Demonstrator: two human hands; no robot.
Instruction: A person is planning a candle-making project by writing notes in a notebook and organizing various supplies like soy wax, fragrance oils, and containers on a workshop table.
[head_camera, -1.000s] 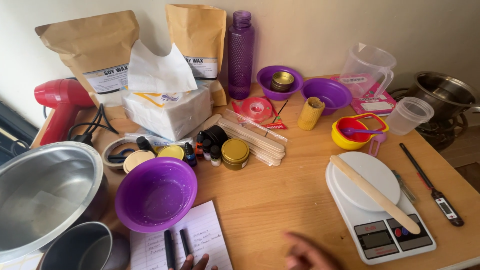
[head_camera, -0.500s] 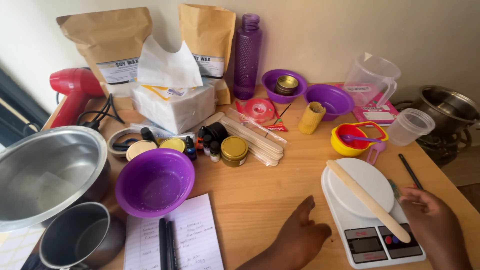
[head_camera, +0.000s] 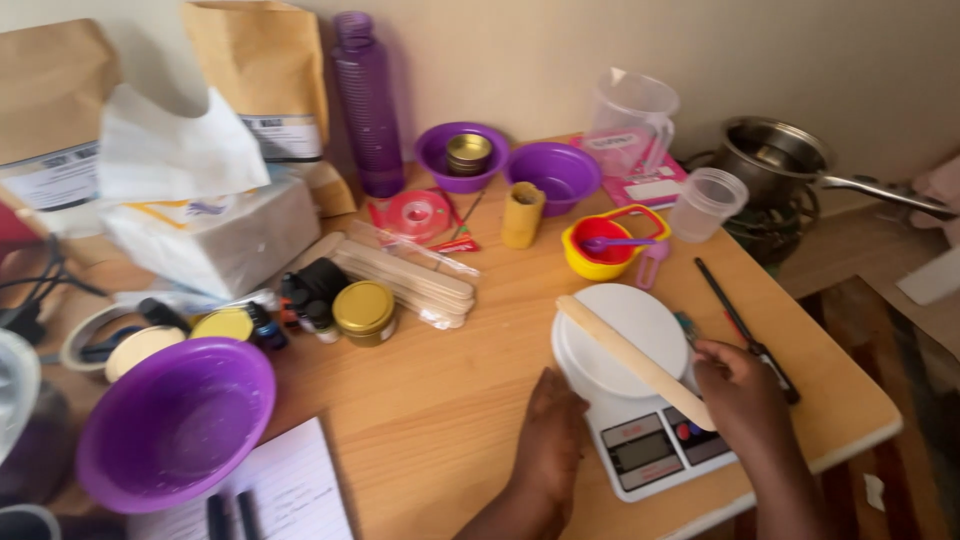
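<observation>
- Two bare hands flank a white digital kitchen scale (head_camera: 640, 420) at the near right of the wooden table (head_camera: 440, 400).
- Left hand (head_camera: 553, 430) rests flat against the scale's left edge, fingers loose, clasping nothing.
- Right hand (head_camera: 738, 385) touches the scale's right side by the low end of a wooden stirring stick (head_camera: 632, 360); whether its fingers pinch the stick cannot be told.
- Stick lies slantwise across the round white platform.
- Black probe thermometer (head_camera: 745, 328) lies just right of that hand.
- Large purple bowl (head_camera: 175, 420) sits well left.
</observation>
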